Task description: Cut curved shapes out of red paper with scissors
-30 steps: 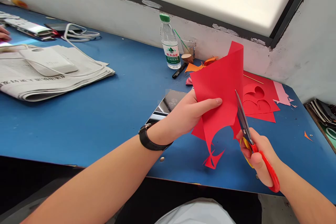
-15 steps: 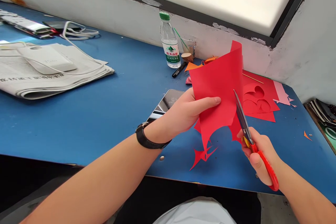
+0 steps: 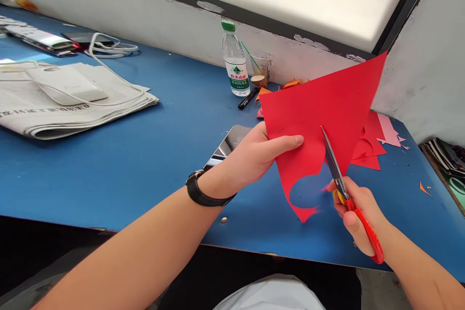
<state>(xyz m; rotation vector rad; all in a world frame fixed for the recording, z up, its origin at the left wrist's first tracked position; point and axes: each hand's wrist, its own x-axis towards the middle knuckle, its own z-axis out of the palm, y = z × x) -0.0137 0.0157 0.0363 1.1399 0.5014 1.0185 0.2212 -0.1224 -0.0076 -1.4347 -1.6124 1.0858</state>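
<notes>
In the right half of the frame, a red sheet (image 3: 319, 92) is held up over the blue bench (image 3: 174, 106), a curved notch open in its lower part. The left hand (image 3: 252, 160) pinches its left side, thumb flat on the front; the other fingers are mostly hidden behind. At lower right, the fingers of the right hand (image 3: 363, 208) are wrapped around the handles of the scissors (image 3: 336, 172), whose blades slant up and leftward against the sheet. Beside the left wrist lies a phone (image 3: 230, 143), partly covered. A bottle (image 3: 236, 70) stands at upper center, a marker (image 3: 247, 100) just beside its base. Folded newspaper (image 3: 127, 106) lies at left; red paper (image 3: 374, 131) lies behind the sheet, at right.
</notes>
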